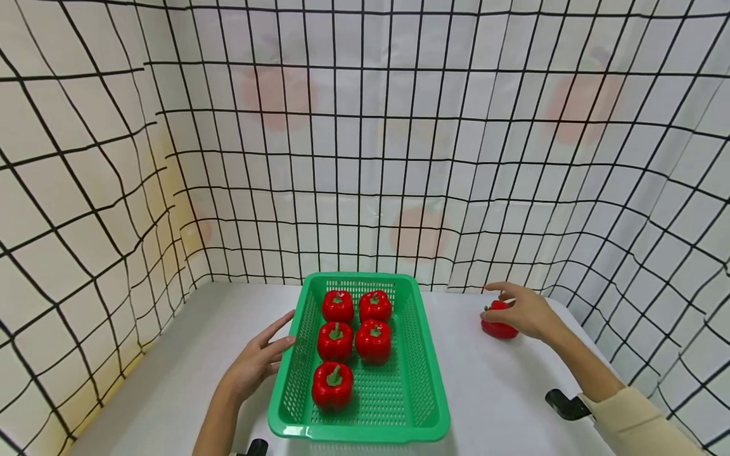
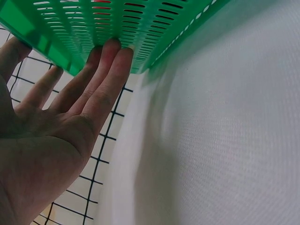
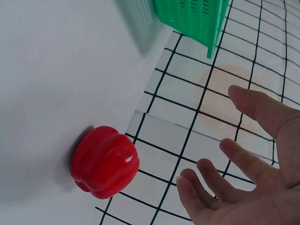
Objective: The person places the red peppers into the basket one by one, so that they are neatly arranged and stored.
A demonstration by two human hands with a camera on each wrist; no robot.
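A green plastic basket [image 1: 359, 433] holds several red bell peppers [image 1: 334, 342] standing stem up, mostly on its left side. My left hand [image 1: 253, 366] is at the basket's left wall; in the left wrist view its extended fingers [image 2: 101, 89] touch the slotted side from outside. To the right of the basket, a single bell pepper [image 1: 499, 327] lies on the table. Above it hovers my right hand [image 1: 527, 312], thumb and fingers spread. The right wrist view has a gap between that hand [image 3: 253, 183] and the bell pepper [image 3: 105, 161].
A white cloth-covered table [image 1: 473, 386] carries everything. Black wire mesh [image 1: 388, 158] stands around the back and both sides, with pale sheeting behind it. A dark wrist strap piece [image 1: 567, 404] sits beside the right sleeve [image 1: 633, 421].
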